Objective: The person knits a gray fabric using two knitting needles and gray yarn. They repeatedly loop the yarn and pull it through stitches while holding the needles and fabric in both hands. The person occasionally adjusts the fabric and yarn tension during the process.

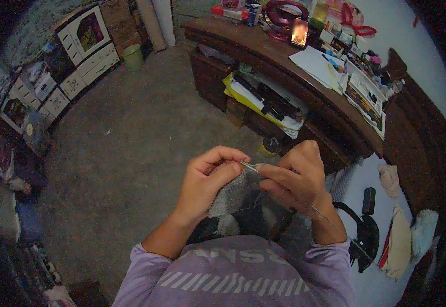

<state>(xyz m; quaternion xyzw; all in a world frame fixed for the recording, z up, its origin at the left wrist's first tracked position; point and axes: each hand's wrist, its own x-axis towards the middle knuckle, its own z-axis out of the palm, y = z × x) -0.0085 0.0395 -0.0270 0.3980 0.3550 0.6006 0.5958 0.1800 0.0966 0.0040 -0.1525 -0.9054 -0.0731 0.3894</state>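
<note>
Grey knitted fabric [228, 195] hangs below my left hand [211, 176], whose thumb and fingers pinch its upper edge together with thin metallic knitting needles [249, 166]. My right hand [298, 172] meets the needles from the other side, its forefinger and thumb near the tips with a loop of yarn. A thin strand of yarn [334, 226] runs from the right wrist down past the forearm. Another strand crosses below the fabric. How many needles there are cannot be told.
A dark wooden desk [269, 50] bears papers [315, 67], a lit phone [299, 32] and small items. Below it lies a yellow bag [246, 99]. At right, a pale surface holds a black strap-like item [365, 234] and cloths [397, 245]. A green bin [132, 57] stands beyond.
</note>
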